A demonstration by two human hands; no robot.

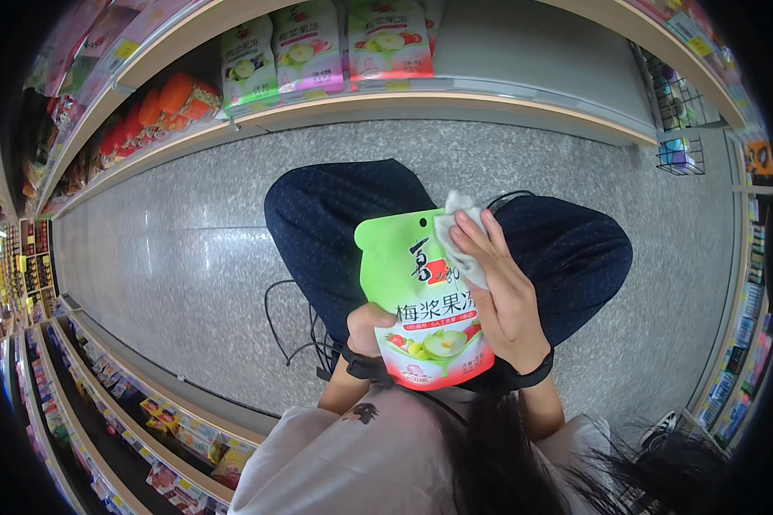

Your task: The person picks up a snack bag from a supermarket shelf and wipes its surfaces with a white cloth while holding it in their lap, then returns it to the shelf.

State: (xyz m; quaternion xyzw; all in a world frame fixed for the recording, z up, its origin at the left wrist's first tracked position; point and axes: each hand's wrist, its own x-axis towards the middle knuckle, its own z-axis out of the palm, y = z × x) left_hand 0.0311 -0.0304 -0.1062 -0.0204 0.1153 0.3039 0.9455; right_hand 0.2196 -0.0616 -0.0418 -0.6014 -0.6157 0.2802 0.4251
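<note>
A green, white and red jelly pouch [435, 347] is held upright over my lap, its printed front facing me. My left hand [368, 327] grips its left edge, thumb on the front and the other fingers hidden behind. Against the upper right of the pouch lies a crumpled white cloth [458, 241]. My right hand [499, 290] presses that cloth to the pouch with its fingers, the palm along the right edge. Black bands circle both wrists. Below the pouch's hang hole, part of the printing is covered by the cloth and the hand.
Ahead, a low shelf [522, 58] bears several similar pouches [309, 48] at its left. Orange-lidded jars [180, 96] stand farther left. A wire basket [681, 156] hangs at the right. Cables [290, 322] lie beside my left leg. Stocked shelves [161, 444] line the aisle behind.
</note>
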